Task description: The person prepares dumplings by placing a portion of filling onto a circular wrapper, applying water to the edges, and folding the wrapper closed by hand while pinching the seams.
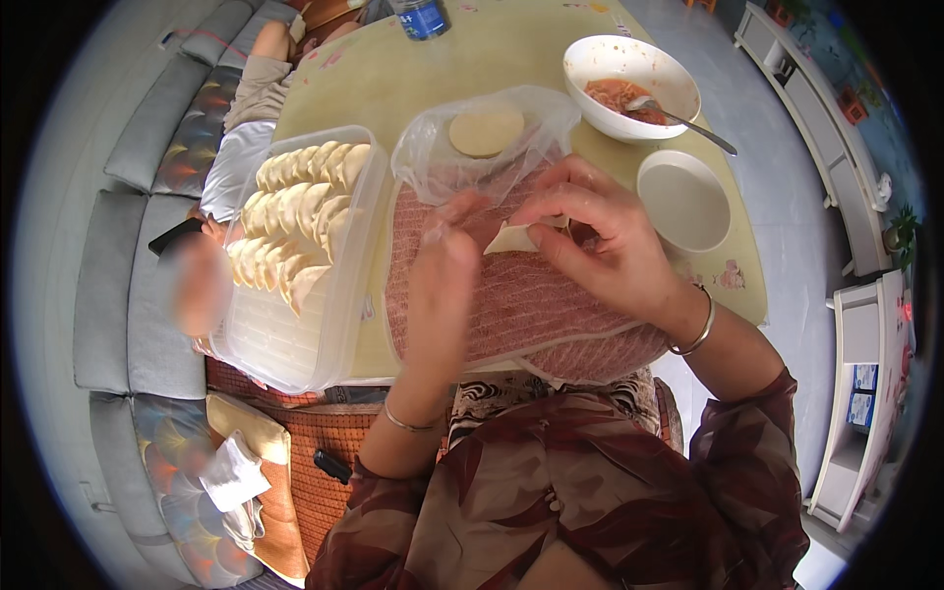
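Between the thumb and fingers of my right hand (601,228) is a folded dumpling (512,238), its pale dough partly hidden by the fingers. Just to its left is my left hand (448,262), blurred, with thumb and forefinger apart and nothing seen in its grasp. Both hands are over a reddish striped cloth (479,310) on the table. Behind them a round dough wrapper (487,131) lies at a clear plastic bag (420,158). Several shaped dumplings (295,210) stand in rows in a clear plastic container (335,324) at the left.
A white bowl (627,63) at the back right contains reddish filling (616,96) and a metal spoon (693,131). Nearer stands a pale bowl (682,195). A blue-labelled jar (422,18) is at the far edge. Another person (254,110) sits left, beside the container.
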The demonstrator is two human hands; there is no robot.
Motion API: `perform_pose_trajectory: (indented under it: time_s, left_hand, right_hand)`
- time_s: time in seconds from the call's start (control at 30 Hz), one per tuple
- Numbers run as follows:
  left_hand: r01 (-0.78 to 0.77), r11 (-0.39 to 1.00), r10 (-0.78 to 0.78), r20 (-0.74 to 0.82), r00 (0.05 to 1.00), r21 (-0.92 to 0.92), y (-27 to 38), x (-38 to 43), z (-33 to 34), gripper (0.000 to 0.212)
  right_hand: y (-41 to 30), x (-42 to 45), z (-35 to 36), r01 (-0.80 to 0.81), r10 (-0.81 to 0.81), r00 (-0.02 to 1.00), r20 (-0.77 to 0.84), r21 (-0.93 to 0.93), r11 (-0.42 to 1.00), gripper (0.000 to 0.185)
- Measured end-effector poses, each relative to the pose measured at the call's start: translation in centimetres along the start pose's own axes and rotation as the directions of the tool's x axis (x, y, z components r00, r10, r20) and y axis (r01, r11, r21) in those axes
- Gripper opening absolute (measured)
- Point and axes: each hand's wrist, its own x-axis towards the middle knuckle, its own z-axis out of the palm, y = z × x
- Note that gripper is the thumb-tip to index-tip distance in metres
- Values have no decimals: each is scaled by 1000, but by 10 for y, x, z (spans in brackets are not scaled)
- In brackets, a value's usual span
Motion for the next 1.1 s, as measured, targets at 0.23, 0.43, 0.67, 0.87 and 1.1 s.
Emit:
perform_pose_trajectory:
  time_s: [0.23,0.43,0.67,0.87,1.1]
  left_hand:
    - [545,702,-370,419,829,-458,7,11,3,56]
    - [607,476,-325,514,793,-636,-1,18,-7,59]
    - [453,619,-231,403,886,-641,6,17,-4,60]
    - [459,580,-237,399,886,-673,-3,17,-6,63]
    - [445,659,-268,365,892,-606,3,12,1,53]
  right_hand:
    - [0,0,0,135,-120,988,95,-174,975,25]
    - [-3,5,3,109,-123,991,-46,-223,969,28]
    - [2,11,-1,207,-261,961,-94,-382,901,32]
    - [8,8,2,224,-274,958,-80,-383,896,32]
    - [8,8,1,266,-316,946,-65,-400,877,29]
